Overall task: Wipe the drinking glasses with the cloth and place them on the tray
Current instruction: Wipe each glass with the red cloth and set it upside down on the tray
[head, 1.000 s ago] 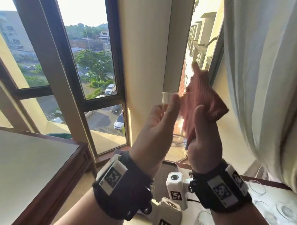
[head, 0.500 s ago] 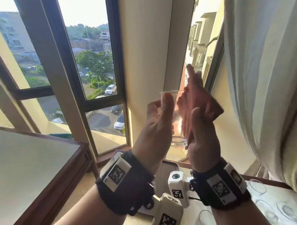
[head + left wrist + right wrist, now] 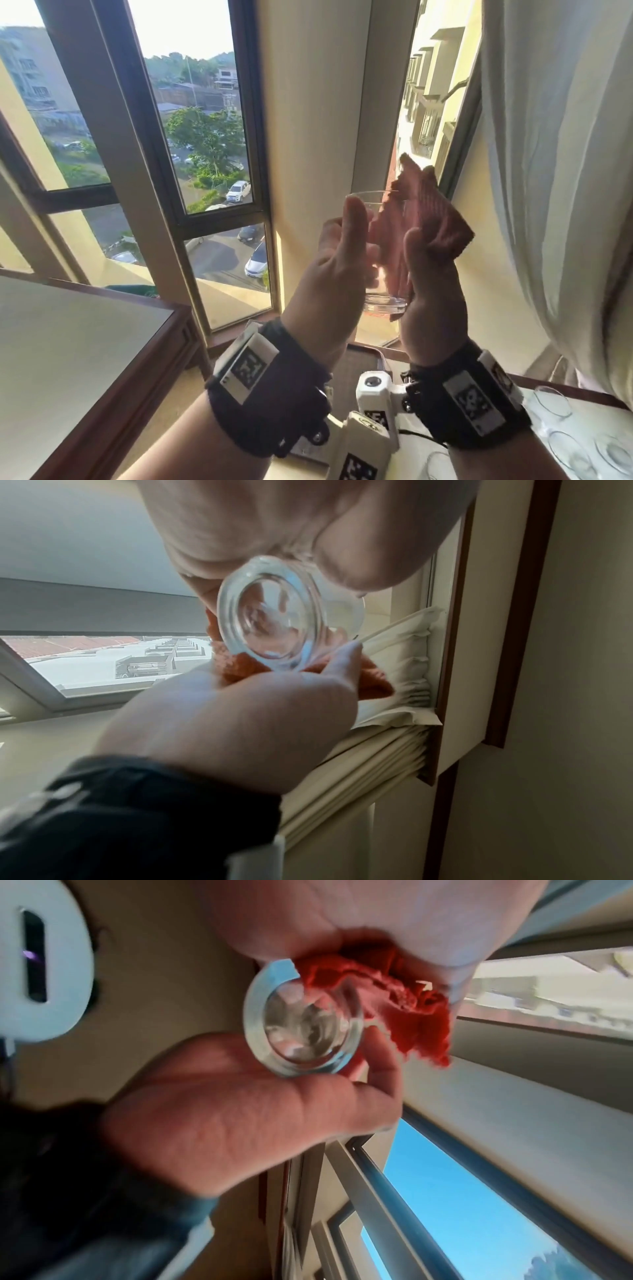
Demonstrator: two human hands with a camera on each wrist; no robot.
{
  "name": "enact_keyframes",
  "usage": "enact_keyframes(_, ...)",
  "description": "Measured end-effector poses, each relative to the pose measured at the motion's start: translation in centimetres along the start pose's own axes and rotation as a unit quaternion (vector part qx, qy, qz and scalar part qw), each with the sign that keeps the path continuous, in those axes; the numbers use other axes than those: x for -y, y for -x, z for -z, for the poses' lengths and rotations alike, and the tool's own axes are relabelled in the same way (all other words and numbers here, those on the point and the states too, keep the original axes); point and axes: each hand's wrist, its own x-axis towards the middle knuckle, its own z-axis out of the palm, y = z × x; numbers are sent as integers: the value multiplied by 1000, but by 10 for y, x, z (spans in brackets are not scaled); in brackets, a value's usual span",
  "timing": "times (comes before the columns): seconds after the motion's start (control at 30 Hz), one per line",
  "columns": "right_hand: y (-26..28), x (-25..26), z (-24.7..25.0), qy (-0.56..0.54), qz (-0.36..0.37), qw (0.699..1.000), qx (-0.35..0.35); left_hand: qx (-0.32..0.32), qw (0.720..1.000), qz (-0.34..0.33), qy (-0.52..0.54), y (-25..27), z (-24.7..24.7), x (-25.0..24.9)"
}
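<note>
One clear tumbler [image 3: 383,253], smooth-walled with a thick round base, is held upright just right of centre in the head view, in front of a pale wall strip between two dark-framed windows. The left hand [image 3: 329,274] wraps it from the left, thumb upright along the near wall and fingers curled round the far side. The right hand [image 3: 428,284] clamps a ribbed reddish cloth [image 3: 424,219] against the glass's right side, with one strip of it hanging down inside the glass and a folded corner sticking out to the right. Both wrists wear black bands with white coded tags. At the lower right edge, four more clear glasses [image 3: 553,401] stand on a pale surface, and a corner of a dark tray [image 3: 363,356] shows between the wrists. A cream curtain [image 3: 555,171] fills the right side and a wood-rimmed table [image 3: 68,359] the lower left. In the left wrist view, the tumbler's heavy circular base [image 3: 274,626] faces the camera at centre, the left hand [image 3: 260,520] gripping from above and the right hand [image 3: 240,718] below, with orange knit-textured cloth [image 3: 373,683] bunched behind it. In the right wrist view, the base [image 3: 301,1026] again sits at centre; the right hand [image 3: 342,915] pinches crumpled red cloth [image 3: 411,1010] at upper right, and the left hand [image 3: 246,1110] cups the glass from below.
</note>
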Motion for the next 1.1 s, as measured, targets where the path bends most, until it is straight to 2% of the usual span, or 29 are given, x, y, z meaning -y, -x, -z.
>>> enact_keyframes(0.1, 8, 3, -10, 77, 59, 995, 38, 1, 999, 36, 32, -6, 4, -6)
enact_keyframes(0.17, 21, -3, -14, 124, 129, 980, 85, 16, 998, 42, 40, -10, 10, -15)
enact_keyframes(0.23, 35, -16, -13, 121, 155, 972, 131, 23, 999, 42, 12, -11, 15, -28)
enact_keyframes(0.3, 45, -27, -12, 97, 131, 976, 145, 16, 1000, 17, -17, -14, 19, -36)
enact_keyframes(0.4, 50, -46, -9, 83, 90, 985, 120, 6, 999, -38, -39, -18, 22, -37)
enact_keyframes(0.47, 48, -50, -8, 66, 3, 994, 86, 9, 997, -67, -47, -19, 23, -34)
enact_keyframes(0.53, 42, -42, -7, -27, -116, 993, 17, 26, 996, -88, -24, -17, 25, -29)
enact_keyframes(0.57, 38, -36, -8, -101, -168, 980, -17, 34, 995, -91, -13, -16, 27, -26)
enact_keyframes(0.63, 26, -26, -9, -244, -238, 936, -86, 49, 994, -95, -15, -14, 29, -20)
enact_keyframes(0.7, 14, -17, -6, -317, -248, 910, -105, 56, 994, -94, -31, -13, 32, -13)
enact_keyframes(0.8, 8, -12, -1, -364, -219, 897, -121, 18, 987, -109, -118, -11, 43, -9)
enact_keyframes(0.87, 12, -12, 2, -352, -193, 907, -125, -11, 979, -104, -175, -10, 54, -8)
enact_keyframes(0.9, 8, -8, 2, -302, -168, 930, -125, -12, 981, -94, -171, -10, 59, -6)
enact_keyframes(0.97, 0, 0, 3, -108, -85, 984, -113, 10, 990, -70, -123, -9, 64, 0)
enact_keyframes(1.0, -7, 0, 4, -96, -82, 989, -72, 23, 993, -61, -99, -8, 66, 4)
enact_keyframes(1.03, -14, -4, 5, -63, -75, 993, -62, 32, 994, -58, -81, -7, 66, 8)
enact_keyframes(1.07, -16, 0, 6, -53, -50, 997, -14, 37, 995, -60, -67, -5, 66, 11)
enact_keyframes(1.1, -15, -5, 10, 2, -5, 999, 31, 40, 996, -63, -56, -3, 66, 14)
